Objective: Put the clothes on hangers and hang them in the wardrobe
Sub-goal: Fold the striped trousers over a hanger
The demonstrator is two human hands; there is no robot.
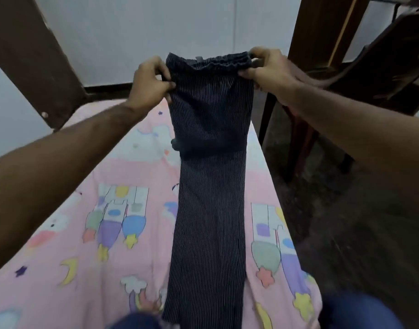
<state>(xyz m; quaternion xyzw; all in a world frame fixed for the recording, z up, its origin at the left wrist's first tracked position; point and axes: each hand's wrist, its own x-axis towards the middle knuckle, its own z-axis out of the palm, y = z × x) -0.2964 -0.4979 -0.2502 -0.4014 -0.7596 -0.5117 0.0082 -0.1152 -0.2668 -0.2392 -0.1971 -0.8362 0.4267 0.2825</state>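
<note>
**Striped trousers held up by the waistband over the bed**

Head view: the dark pinstriped trousers (210, 186) hung lengthwise through the middle of the frame, from the elastic waistband (218, 61) at about 12 o'clock down to the legs at 6 o'clock, over the pink patterned bedsheet (85, 222). Holding the waistband stretched at both ends probably served to straighten the garment and square it up before a hanger went in; no hanger or wardrobe showed in this view.

The left hand (151, 84), at roughly 10 o'clock from the trousers' middle, had its fingers curled and pinching the waistband's left edge. The right hand (270, 70), near 1 o'clock, pinched the right corner between thumb and curled fingers. Neither hand was spread.

A brown chair (360, 74) stood at 2 o'clock beside the bed, a wooden bedpost (37, 60) at 10 o'clock.
</note>
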